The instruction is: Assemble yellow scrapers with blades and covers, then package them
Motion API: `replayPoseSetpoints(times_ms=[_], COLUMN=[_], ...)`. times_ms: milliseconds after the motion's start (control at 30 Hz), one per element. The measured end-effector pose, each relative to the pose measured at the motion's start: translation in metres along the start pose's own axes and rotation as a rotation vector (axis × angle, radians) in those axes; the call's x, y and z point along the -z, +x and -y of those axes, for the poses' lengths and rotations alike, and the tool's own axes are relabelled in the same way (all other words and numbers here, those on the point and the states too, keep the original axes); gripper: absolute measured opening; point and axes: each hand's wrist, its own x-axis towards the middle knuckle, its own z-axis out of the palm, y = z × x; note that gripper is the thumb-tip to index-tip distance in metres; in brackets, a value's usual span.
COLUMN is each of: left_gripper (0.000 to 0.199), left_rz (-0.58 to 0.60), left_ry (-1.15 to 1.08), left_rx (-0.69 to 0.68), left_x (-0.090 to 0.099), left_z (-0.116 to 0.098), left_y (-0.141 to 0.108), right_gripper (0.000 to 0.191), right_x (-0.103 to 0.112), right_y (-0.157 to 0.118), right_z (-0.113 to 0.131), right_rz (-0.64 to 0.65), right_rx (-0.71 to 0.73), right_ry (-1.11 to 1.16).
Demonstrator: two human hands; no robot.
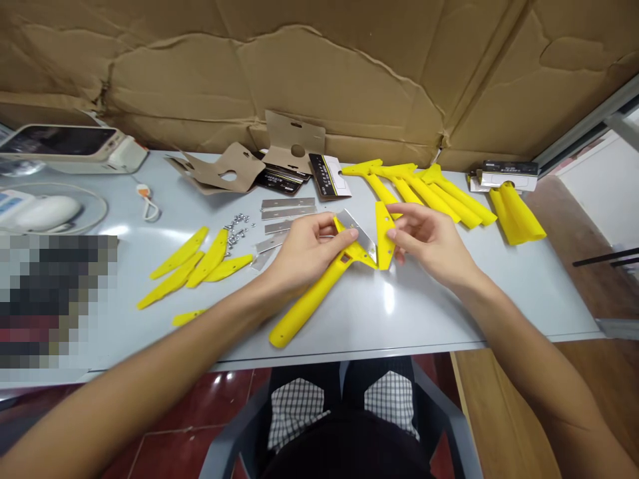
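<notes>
Yellow handle: its flared head (320,289) is gripped in the left hand (310,243), the shaft slanting down below that hand toward the table edge.
Blade: a metal blade (365,240) lies on the head, under the left thumb.
Cover plate: a yellow plate (383,234) with small holes, pinched upright between the right hand's (433,243) thumb and fingers, just right of the blade; whether its lower tip touches the head I cannot tell.
Fitting: steady thumb pressure should stop the blade sliding; matching the plate's holes to the blade's before they meet seems wise, with fingertips clear of the blade's edges.
Left of the left hand: small screws (237,231), and spare plates (208,258) nearer the forearm.
Just beyond it: loose blades (288,203), handy but sharp to brush against.
Beyond the right hand: more yellow handles (433,194).
Farthest out: opened cardboard packaging (293,142), past both hands.
</notes>
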Motion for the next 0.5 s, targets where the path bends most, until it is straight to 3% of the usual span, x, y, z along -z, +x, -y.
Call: replayPoseSetpoints(times_ms=[200, 500], left_gripper=[0.021, 0.024], left_rz=[0.013, -0.013], left_ry=[-0.075, -0.120], left_rx=[0.009, 0.057], left_x=[0.0008, 0.0015], left_z=[0.0018, 0.0005], left_y=[0.0037, 0.0052], right_gripper=[0.061, 0.054], right_x=[0.0048, 0.0046], right_y=[-0.0014, -0.0011], right_z=[0.0024, 0.0044], right_rz=[-0.049, -0.052], right_rx=[-0.033, -0.002], right_ry=[0.024, 0.001])
